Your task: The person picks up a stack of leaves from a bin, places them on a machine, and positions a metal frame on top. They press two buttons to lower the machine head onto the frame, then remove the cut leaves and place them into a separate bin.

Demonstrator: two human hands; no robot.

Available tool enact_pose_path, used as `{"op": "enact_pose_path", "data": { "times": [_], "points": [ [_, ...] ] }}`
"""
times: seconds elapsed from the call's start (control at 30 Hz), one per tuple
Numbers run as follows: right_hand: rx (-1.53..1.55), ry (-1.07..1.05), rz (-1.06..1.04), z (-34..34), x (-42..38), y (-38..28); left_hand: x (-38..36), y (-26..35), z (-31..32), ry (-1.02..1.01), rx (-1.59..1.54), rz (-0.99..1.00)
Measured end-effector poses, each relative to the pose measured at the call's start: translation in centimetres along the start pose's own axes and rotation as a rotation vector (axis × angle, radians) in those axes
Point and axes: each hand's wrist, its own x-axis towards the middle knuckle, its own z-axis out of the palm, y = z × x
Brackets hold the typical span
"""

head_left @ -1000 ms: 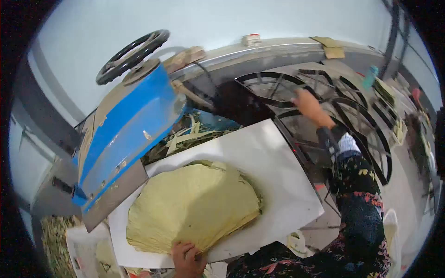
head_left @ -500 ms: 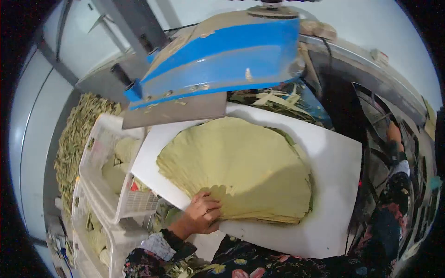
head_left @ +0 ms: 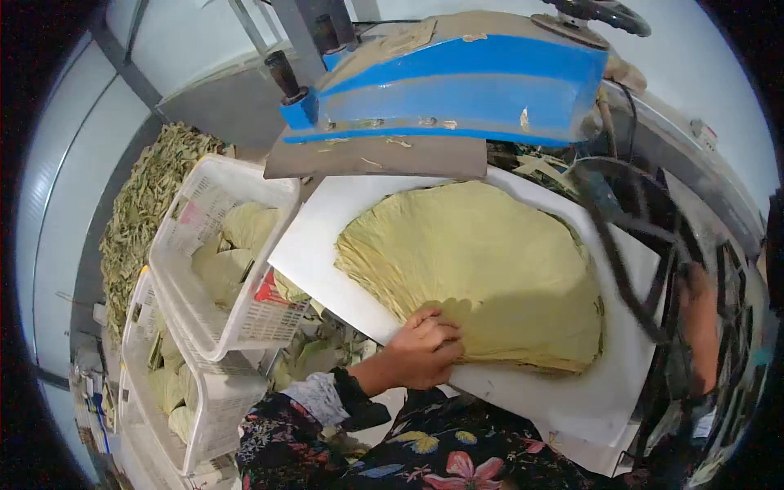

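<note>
A fan-shaped stack of pale yellow-green leaves (head_left: 490, 261) lies on a white board (head_left: 327, 220) under the blue press head (head_left: 457, 82). My left hand (head_left: 425, 347) grips the stack's near edge, fingers curled over it. My right hand (head_left: 698, 314), blurred at the far right, is on the rim of a big black wheel (head_left: 621, 253), which is smeared by motion. A grey flat plate (head_left: 384, 155) under the blue head hangs just over the far edge of the stack.
Two white plastic baskets (head_left: 220, 253) (head_left: 163, 392) holding cut leaves stand stacked at the left. Behind them lies a heap of green trimmings (head_left: 143, 212). A black knob handle (head_left: 282, 69) and a small handwheel (head_left: 604, 12) top the machine.
The view swung left and down. My left hand stayed on the stack's near edge. My right arm dropped lower along the big wheel, which now shows motion blur.
</note>
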Motion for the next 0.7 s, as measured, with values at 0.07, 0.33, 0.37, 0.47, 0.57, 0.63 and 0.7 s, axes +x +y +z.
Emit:
{"op": "enact_pose_path", "data": {
  "times": [0.07, 0.33, 0.37, 0.47, 0.57, 0.63, 0.7],
  "points": [
    [0.061, -0.016, -0.206, -2.1, -1.1, -8.4, -0.4, 0.0, 0.3, -0.001, 0.024, -0.007],
    [0.189, -0.253, -0.419, 0.8, 0.6, -25.9, -1.4, -0.6, 1.0, 0.037, 0.001, 0.034],
    [0.179, -0.273, -0.415, 1.5, 0.9, -26.7, -1.6, -0.7, 1.3, 0.041, -0.028, 0.043],
    [0.105, -0.276, -0.441, 3.3, 1.7, -28.0, -1.4, -0.3, 0.5, 0.125, 0.035, 0.074],
    [0.041, -0.251, -0.470, 5.1, 2.3, -27.4, -1.4, -0.3, 0.5, 0.180, 0.055, 0.086],
    [0.040, -0.254, -0.475, 5.5, 2.6, -27.0, -1.7, -0.2, 0.7, 0.107, 0.055, 0.071],
    [0.052, -0.237, -0.558, 5.7, 2.9, -26.7, -1.9, -0.2, 0.8, 0.027, 0.052, 0.057]
  ]
}}
